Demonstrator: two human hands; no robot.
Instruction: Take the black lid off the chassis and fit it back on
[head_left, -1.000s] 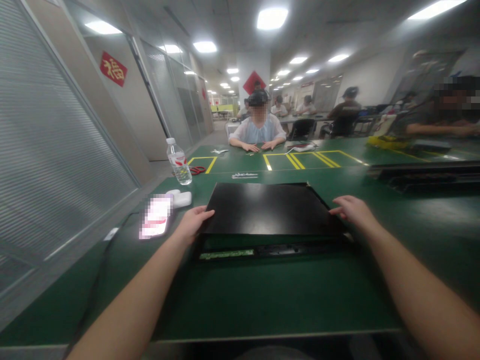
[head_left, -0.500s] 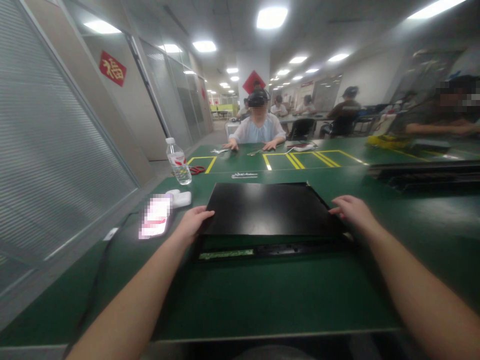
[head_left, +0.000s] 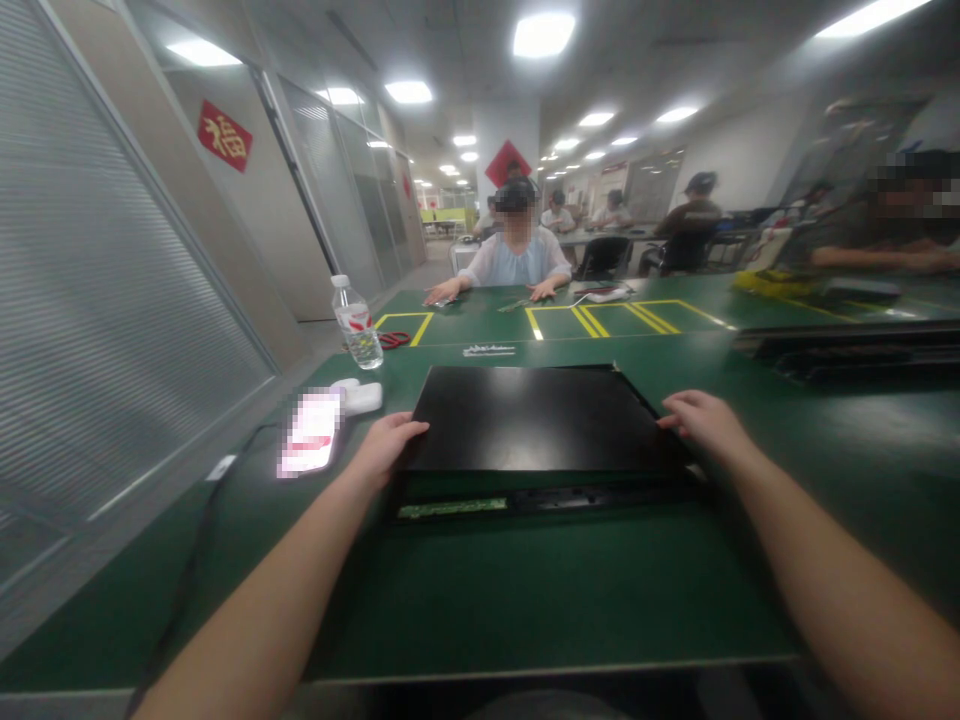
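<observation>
A flat black rectangular panel (head_left: pixel 525 420) lies at the middle of the table, over a thin black frame (head_left: pixel 600 496). Part of that frame shows along the near side, with a green circuit board strip (head_left: pixel 452 509) at its left. My left hand (head_left: pixel 390 440) grips the panel's left edge, its thumb resting on top. On the opposite edge, my right hand (head_left: pixel 697 420) pinches the panel between thumb and fingers. The undersides of the panel and the fingers beneath it are hidden.
To the left lie a lit phone (head_left: pixel 311 435) and a white case (head_left: pixel 363 398); behind them stand a water bottle (head_left: pixel 358 325) and red scissors (head_left: pixel 394 340). Black bars (head_left: pixel 847 350) lie at right. A person (head_left: pixel 517 250) sits across the green table (head_left: pixel 562 590).
My hands and the black panel show almost no movement. Across the table, the co-worker's hand at the left of the picture has shifted further left.
</observation>
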